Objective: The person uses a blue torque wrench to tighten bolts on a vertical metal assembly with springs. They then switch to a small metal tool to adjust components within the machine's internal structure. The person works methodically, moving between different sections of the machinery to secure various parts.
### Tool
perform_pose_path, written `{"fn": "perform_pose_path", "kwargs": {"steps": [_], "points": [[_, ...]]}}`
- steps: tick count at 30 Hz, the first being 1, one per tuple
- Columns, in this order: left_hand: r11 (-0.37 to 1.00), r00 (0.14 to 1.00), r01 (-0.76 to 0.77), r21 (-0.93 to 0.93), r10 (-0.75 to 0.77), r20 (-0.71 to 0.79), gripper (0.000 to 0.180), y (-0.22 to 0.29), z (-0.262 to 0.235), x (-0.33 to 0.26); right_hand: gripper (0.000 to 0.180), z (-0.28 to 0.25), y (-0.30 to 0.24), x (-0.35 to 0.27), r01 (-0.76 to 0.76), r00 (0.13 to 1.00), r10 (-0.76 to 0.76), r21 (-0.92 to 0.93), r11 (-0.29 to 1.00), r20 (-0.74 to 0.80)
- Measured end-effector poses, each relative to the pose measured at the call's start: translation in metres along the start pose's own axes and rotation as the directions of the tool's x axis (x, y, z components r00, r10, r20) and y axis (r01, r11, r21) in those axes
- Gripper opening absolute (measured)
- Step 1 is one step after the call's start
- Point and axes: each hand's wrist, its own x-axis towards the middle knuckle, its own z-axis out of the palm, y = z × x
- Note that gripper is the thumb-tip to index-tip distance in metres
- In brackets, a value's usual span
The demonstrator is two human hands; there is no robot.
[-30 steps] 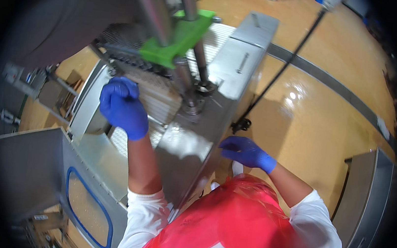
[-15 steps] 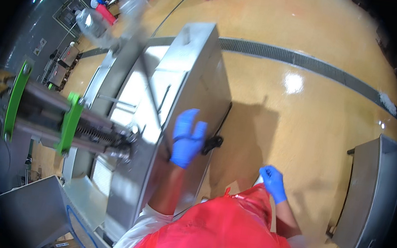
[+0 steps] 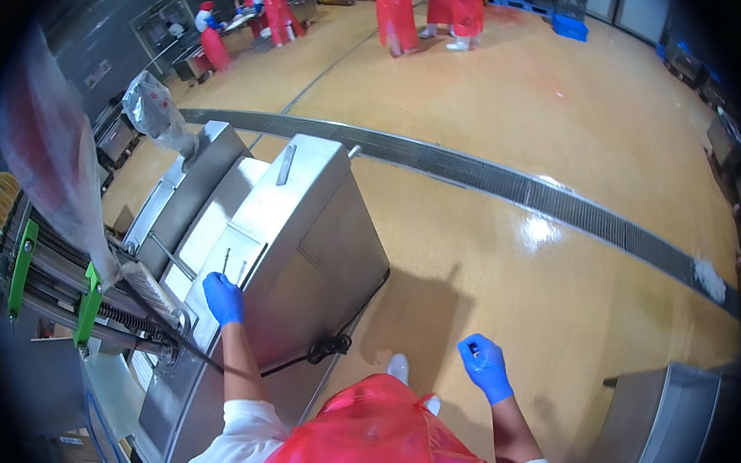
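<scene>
My left hand [image 3: 224, 299], in a blue glove, is over the top of a stainless steel machine [image 3: 315, 234]. Its fingers are curled closed beside a thin dark rod [image 3: 226, 260] on the machine's top; whether they grip it is hidden. Out over the floor to the right, my right hand [image 3: 485, 368], also blue-gloved, is curled closed. A small dark spot shows between its fingers, too small to name. Left of my left hand, a mechanism with green brackets [image 3: 90, 303] and springs reaches toward the machine. A clear plastic-wrapped part [image 3: 60, 156] rises above it.
A steel cabinet [image 3: 641, 441] stands at my right. Beyond the machine, a floor drain grate [image 3: 488, 179] crosses the tan floor. A black cable bundle [image 3: 328, 349] hangs on the machine's side. Several people in red aprons [image 3: 395, 17] stand farther off near a blue crate [image 3: 569, 26].
My left hand has gone from raised with fingers spread to curled closed over the machine's top. My right hand stays closed. The view has tilted up, showing more of the far floor and people.
</scene>
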Motion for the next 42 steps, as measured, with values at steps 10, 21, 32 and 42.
{"fn": "perform_pose_path", "kwargs": {"steps": [10,21,32,42], "points": [[0.564,0.580,-0.140,-0.814,0.713,0.394,0.017,0.303,0.039,-0.032,0.020,-0.010,-0.147,0.221,0.683,0.698,-0.714,-0.339,0.647,0.044],[0.381,0.230,-0.062,-0.923,0.905,0.358,0.010,0.532,0.167,0.037,0.018,-0.062,-0.055,0.419,0.334,0.933,-0.315,-0.093,0.938,0.177],[0.713,0.774,0.177,-0.678,0.325,0.544,0.015,0.548,0.230,0.187,0.023,0.007,-0.118,0.704,0.484,0.629,-0.572,0.311,0.818,0.527],[0.815,0.967,0.250,-0.523,-0.183,0.177,0.034,0.560,0.246,0.193,0.020,0.092,-0.163,0.818,0.363,0.155,-0.601,0.520,0.773,0.784]]}}
